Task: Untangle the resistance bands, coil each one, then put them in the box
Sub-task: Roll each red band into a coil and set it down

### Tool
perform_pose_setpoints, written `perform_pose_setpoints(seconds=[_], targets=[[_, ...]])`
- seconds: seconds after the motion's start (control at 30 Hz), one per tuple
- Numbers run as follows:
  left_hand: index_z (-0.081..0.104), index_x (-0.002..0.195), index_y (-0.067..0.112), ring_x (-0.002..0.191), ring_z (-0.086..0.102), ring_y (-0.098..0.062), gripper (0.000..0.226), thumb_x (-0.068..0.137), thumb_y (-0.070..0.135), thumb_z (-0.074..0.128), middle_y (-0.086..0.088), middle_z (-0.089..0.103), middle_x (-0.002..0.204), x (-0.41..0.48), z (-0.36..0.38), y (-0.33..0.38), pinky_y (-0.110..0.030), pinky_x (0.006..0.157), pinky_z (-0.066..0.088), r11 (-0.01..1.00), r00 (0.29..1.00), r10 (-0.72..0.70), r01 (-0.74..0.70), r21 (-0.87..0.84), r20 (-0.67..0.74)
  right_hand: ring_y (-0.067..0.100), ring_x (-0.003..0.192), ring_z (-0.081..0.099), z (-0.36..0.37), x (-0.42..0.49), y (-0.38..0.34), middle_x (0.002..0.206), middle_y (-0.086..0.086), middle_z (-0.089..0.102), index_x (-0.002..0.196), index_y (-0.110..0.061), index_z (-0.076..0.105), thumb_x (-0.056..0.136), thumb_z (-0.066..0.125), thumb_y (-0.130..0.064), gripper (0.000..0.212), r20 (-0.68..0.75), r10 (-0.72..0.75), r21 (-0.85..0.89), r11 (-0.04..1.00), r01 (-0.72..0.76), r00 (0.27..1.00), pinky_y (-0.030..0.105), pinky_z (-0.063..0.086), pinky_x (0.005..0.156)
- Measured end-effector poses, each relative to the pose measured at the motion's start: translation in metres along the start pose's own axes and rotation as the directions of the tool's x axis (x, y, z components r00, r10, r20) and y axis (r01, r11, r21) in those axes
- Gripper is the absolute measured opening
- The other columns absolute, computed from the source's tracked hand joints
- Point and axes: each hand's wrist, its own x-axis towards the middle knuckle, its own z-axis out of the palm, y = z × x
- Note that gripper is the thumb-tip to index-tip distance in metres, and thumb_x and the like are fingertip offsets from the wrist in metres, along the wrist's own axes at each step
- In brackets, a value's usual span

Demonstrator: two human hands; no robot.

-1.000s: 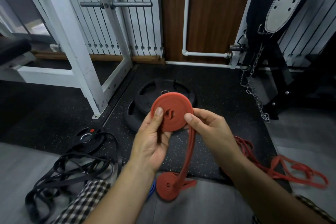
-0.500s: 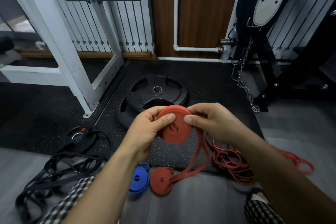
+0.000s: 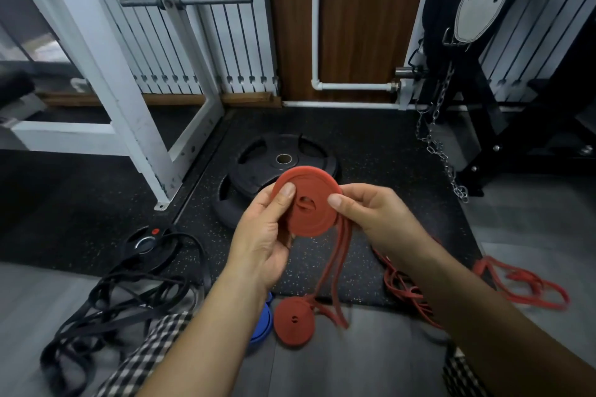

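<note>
Fingers (image 3: 288, 192) and thumbs of left hand (image 3: 263, 240) and right hand (image 3: 375, 217) pinching the half-wound red coil (image 3: 308, 203), held up over the weight plate (image 3: 258, 167). Mid-coiling, by the look of it: loose tail (image 3: 330, 271) hanging down toward a finished red coil (image 3: 294, 319) on the floor. Next, likely more turns under steady tension; no box in view.

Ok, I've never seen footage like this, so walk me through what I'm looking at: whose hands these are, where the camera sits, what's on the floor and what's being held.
No machine here: a camera worn on a person's head looks down at their bare hands. The left hand and right hand together hold a partly wound red rubber band coil, thumbs pressed on its face; its loose tail hangs to the floor. Below lie a finished red coil, a blue coil partly hidden by the left arm, a tangled heap of black bands, loose red bands, and black weight plates. No box shows.
</note>
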Motion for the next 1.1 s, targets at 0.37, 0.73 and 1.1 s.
perform_pose_setpoints(seconds=[0.37,0.73,1.1], targets=[[0.065,0.091,0.015,0.064,0.065,-0.013,0.021,0.087,0.031,0.054,-0.002,0.069,0.073,-0.002,-0.003,0.002,-0.027,0.061,0.051,0.986,0.993,-0.119,0.117,0.120,0.013,0.023,0.086,0.068,-0.012,-0.006,-0.005,0.088,0.010,0.072,0.085,-0.029,0.066,0.087,0.061,-0.019,0.012,0.070,-0.034,-0.259,0.964,0.051,0.997,0.034,0.055,0.080],[0.063,0.097,0.010,0.072,0.068,-0.016,0.020,0.084,0.024,0.055,-0.007,0.071,0.080,-0.003,0.003,-0.001,-0.031,0.066,0.058,0.979,0.993,-0.112,0.104,-0.178,-0.038,0.014,0.081,0.069,-0.009,-0.003,0.004,0.084,0.002,0.074,0.086,-0.020,0.070,0.078,0.067,-0.027,0.012,0.020,0.049,0.014,0.999,-0.050,0.999,0.035,0.055,0.083],[0.063,0.096,0.015,0.078,0.060,-0.017,0.035,0.067,0.034,0.060,-0.004,0.066,0.085,-0.002,-0.001,0.008,-0.032,0.070,0.052,0.978,0.990,-0.076,0.052,0.201,0.116,0.007,0.072,0.065,-0.028,-0.002,-0.007,0.076,-0.002,0.072,0.085,-0.021,0.069,0.082,0.064,-0.013,0.010,0.027,0.022,-0.052,0.998,-0.021,0.999,0.021,0.054,0.072]])
